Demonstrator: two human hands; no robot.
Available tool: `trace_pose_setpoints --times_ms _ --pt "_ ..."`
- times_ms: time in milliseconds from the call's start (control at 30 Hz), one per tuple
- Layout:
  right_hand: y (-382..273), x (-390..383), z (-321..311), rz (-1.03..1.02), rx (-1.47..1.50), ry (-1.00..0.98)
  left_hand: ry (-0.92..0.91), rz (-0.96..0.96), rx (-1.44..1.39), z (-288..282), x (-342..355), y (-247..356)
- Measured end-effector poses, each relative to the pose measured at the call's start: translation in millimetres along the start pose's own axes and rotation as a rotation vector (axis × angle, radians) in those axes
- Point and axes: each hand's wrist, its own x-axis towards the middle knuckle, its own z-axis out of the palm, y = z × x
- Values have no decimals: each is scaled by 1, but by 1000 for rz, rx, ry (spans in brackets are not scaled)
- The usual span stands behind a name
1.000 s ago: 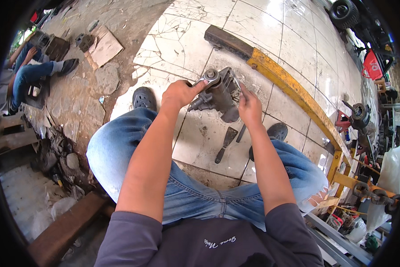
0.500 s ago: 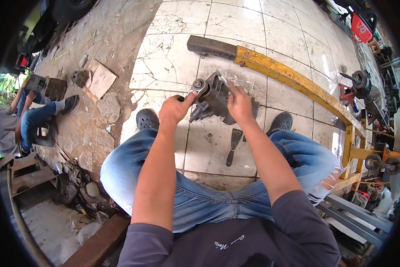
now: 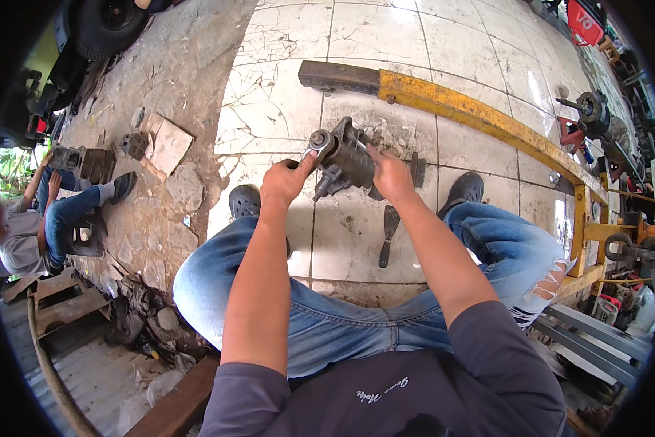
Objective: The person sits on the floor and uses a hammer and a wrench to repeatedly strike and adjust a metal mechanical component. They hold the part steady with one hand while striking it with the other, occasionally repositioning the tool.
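Note:
Between my feet is a dirty grey cast-metal machine part (image 3: 353,162), with a round bolted end on its left and a lug on top. My left hand (image 3: 286,179) grips that bolted end, thumb along its near side and the other fingers mostly hidden beneath. From the other side, my right hand (image 3: 393,175) is closed on the part's right flank, its thumb side on top. A scraper (image 3: 390,234) with a dark handle lies on the tiles near my right forearm. Just past my right hand is a dark brush (image 3: 417,170), partly hidden.
Beyond the part, a yellow steel beam (image 3: 473,109) with a dark end runs across to the right. At far left a seated co-worker (image 3: 29,237) handles a metal block (image 3: 91,164). Cardboard (image 3: 168,143) lies on bare ground; mechanical parts (image 3: 593,116) stand at right.
The part has turned slightly in my hands, showing more of its smooth side. My right hand has shifted down its flank; a shiny strip seen by those fingers no longer shows.

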Motion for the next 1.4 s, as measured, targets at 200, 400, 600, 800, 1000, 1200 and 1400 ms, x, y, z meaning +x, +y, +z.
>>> trace_pose_setpoints --times_ms 200,400,600,800,1000,1200,1400 --pt "38 -23 7 129 102 30 -44 -25 -17 2 6 -1" --pt "-7 -5 0 -32 210 68 -41 -30 -6 1 4 2" --pt "44 -32 -3 183 -93 -244 -13 17 -37 5 7 -4" --pt "-22 -19 -16 11 238 70 74 26 -39 12 16 -12" --pt "34 -43 -5 302 -132 -373 104 91 -67 12 19 -19" --pt "-28 -18 -15 20 251 43 9 -12 -63 3 2 -4" --pt "52 -62 15 167 -144 -419 -2 -1 -91 0 -1 0"
